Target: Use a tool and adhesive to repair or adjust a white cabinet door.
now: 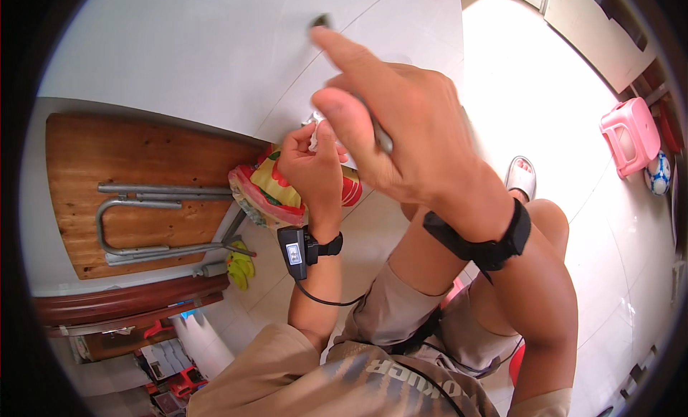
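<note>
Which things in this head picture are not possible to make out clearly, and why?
In the head view:
Dark thing by the right hand's index fingertip: blurred, kind unclear.
Grey thing at that palm: mostly hidden by the hand.
White thing in the left hand: partly covered by fingers.
Red-and-yellow bag: partly behind the left hand.

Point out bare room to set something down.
The white surface is bare left of the right hand; pale floor is open between the foot and pink stool. It's crowded around the left hand, with the colourful bag close by.
</note>
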